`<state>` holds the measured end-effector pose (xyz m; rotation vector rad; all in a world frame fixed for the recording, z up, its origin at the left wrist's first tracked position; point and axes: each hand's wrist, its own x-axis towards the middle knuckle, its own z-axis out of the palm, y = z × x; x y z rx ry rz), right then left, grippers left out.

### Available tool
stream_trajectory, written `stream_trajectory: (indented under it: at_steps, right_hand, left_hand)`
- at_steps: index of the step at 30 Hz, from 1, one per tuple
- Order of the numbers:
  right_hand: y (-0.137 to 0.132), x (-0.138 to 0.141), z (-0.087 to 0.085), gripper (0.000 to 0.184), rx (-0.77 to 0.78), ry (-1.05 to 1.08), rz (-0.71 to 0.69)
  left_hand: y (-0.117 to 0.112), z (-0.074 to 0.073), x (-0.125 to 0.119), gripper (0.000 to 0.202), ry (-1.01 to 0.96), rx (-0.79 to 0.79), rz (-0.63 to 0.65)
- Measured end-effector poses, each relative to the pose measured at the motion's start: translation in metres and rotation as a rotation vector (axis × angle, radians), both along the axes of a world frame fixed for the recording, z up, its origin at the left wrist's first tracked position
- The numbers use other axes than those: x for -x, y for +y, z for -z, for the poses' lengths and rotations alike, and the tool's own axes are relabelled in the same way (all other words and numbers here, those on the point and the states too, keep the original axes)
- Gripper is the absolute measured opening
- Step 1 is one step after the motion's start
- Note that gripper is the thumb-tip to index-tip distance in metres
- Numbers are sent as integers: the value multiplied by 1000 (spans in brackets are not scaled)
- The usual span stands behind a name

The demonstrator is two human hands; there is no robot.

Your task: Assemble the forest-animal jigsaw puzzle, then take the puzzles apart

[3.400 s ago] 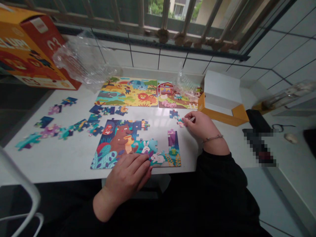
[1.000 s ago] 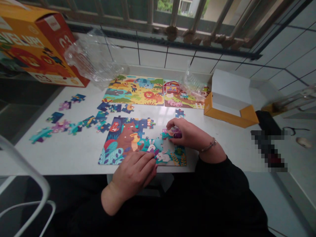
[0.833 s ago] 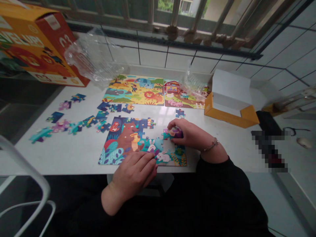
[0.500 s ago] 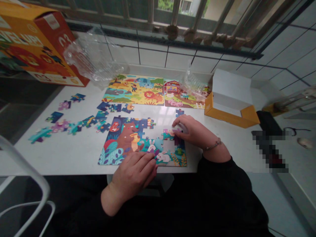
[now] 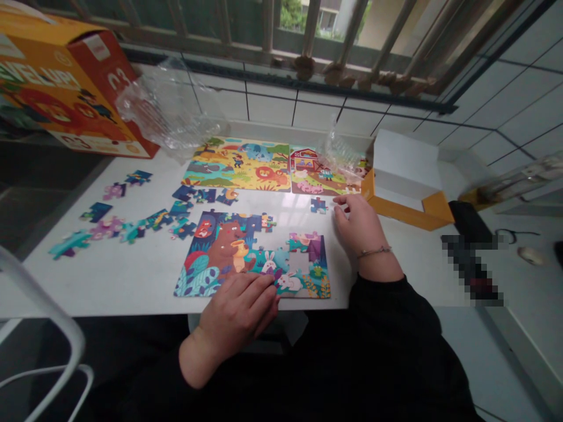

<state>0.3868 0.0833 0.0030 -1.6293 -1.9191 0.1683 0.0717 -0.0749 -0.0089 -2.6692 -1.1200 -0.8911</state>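
A partly joined jigsaw puzzle (image 5: pixel 229 234) with a bear and rabbits lies near the table's front edge. There are gaps at its upper middle and right side. My left hand (image 5: pixel 241 305) rests across its lower edge, fingers stretched out side by side and covering part of the picture. To the right of a loose dark blue puzzle piece (image 5: pixel 318 205), my right hand (image 5: pixel 358 223) hovers with thumb and forefinger apart and nothing visible between them. A pink and purple piece (image 5: pixel 305 240) sits at the puzzle's upper right.
Several loose pieces (image 5: pixel 108 227) are scattered on the left of the white table (image 5: pixel 123 281). Behind lie a yellow animal picture (image 5: pixel 246 167) and a farm picture (image 5: pixel 308 176), under clear plastic (image 5: pixel 341 155). An opened orange box (image 5: pixel 404 205) stands right, a large orange box (image 5: pixel 83 99) left.
My right hand has let go of the pink and purple piece at the puzzle's upper right and moved right and slightly up. My left hand stays on the lower edge.
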Motion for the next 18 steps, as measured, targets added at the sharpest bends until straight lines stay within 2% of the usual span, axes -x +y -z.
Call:
stream_trajectory:
  at_steps: [7, 13, 18]
  right_hand:
    - [8, 11, 9, 38, 80, -108, -170]
    - [6, 7, 7, 30, 87, -103, -147]
    - [1, 8, 6, 47, 80, -17, -116]
  left_hand:
    - [0, 2, 0, 7, -17, -18, 0]
    - [-2, 5, 1, 9, 3, 6, -4]
    - [-2, 4, 1, 9, 0, 3, 0]
